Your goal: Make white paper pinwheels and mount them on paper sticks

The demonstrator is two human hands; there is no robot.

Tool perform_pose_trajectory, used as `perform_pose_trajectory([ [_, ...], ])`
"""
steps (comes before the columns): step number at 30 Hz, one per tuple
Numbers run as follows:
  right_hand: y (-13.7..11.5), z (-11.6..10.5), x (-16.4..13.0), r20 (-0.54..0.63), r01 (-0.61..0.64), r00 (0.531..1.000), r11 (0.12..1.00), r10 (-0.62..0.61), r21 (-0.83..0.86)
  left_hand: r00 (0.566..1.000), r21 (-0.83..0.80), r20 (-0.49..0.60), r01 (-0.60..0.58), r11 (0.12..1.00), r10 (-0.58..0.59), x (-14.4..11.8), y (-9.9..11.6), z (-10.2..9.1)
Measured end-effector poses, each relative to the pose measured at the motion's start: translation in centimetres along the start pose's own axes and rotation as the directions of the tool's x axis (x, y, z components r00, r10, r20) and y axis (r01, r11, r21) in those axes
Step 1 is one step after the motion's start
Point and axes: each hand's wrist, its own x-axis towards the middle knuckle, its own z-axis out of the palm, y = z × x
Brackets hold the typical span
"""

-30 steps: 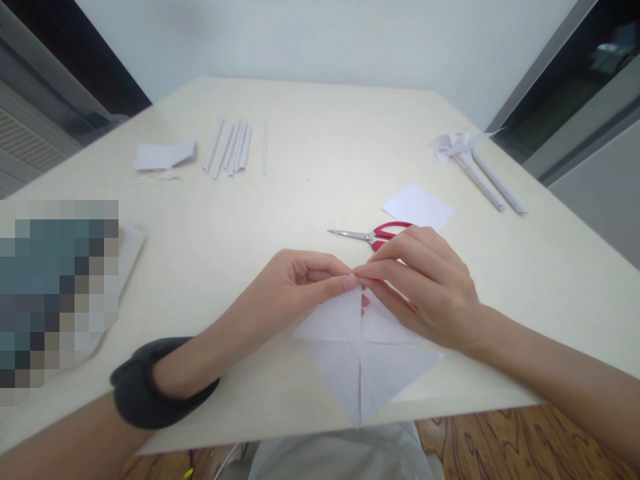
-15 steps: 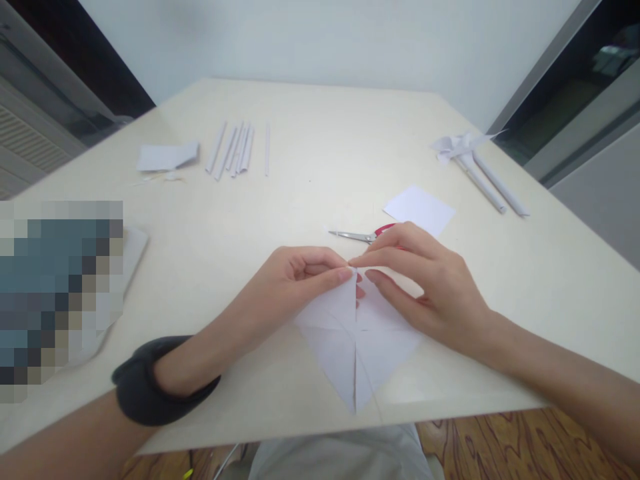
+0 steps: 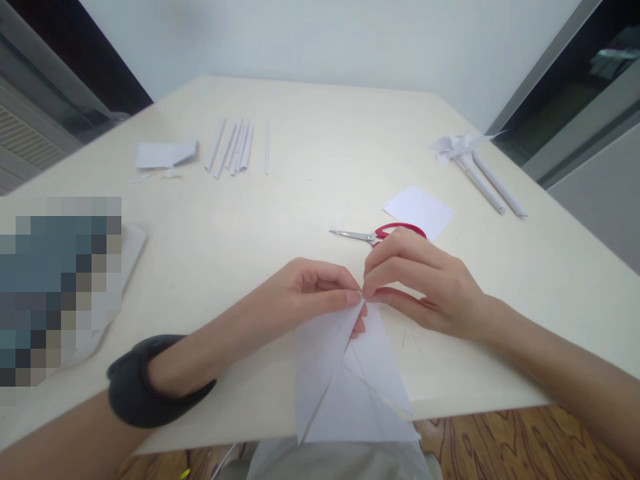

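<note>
A white sheet of paper (image 3: 345,393) with creases and a diagonal slit hangs near the front edge of the table. Its top corner is pinched between the thumb and fingers of my left hand (image 3: 315,293); some of those fingertips show through the slit. My right hand (image 3: 425,280) is closed in a pinch at that same corner, its thumb and forefinger meeting the left fingertips. Just beyond the right hand lie red-handled scissors (image 3: 370,236), blades pointing left. Behind their handles is a flat white paper square (image 3: 420,208).
Rolled paper tubes (image 3: 233,148) lie at the back left, near a folded paper (image 3: 160,155). Paper pinwheels on tube sticks (image 3: 485,180) rest at the far right. A blurred-out object (image 3: 60,280) sits on the left, and the front table edge (image 3: 225,445) is close.
Both hands have moved slightly toward me with the paper, which has turned so its slit now slants. My right fingers have closed in on the corner, and more of the scissor handles shows.
</note>
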Motion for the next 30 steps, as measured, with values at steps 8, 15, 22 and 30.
perform_pose_trajectory([
  [8,0.1,0.0,-0.2,0.048,0.044,0.998,0.992,-0.039,-0.119,0.979,0.024,-0.200,0.046,0.999,-0.041,0.2,-0.3,0.1],
  [15,-0.2,0.7,-0.1,-0.002,-0.142,0.990,0.989,0.142,-0.027,0.942,0.255,-0.308,-0.050,0.966,0.131,-0.3,0.0,0.5],
  [22,-0.3,1.0,-0.1,-0.001,-0.318,0.948,0.947,0.319,0.038,0.922,0.430,-0.317,-0.067,0.900,0.220,-0.5,-0.2,0.4],
  [30,-0.4,0.9,-0.1,0.006,-0.314,0.949,0.949,0.314,0.013,0.925,0.507,-0.311,-0.034,0.861,0.220,-0.4,-0.1,0.4],
])
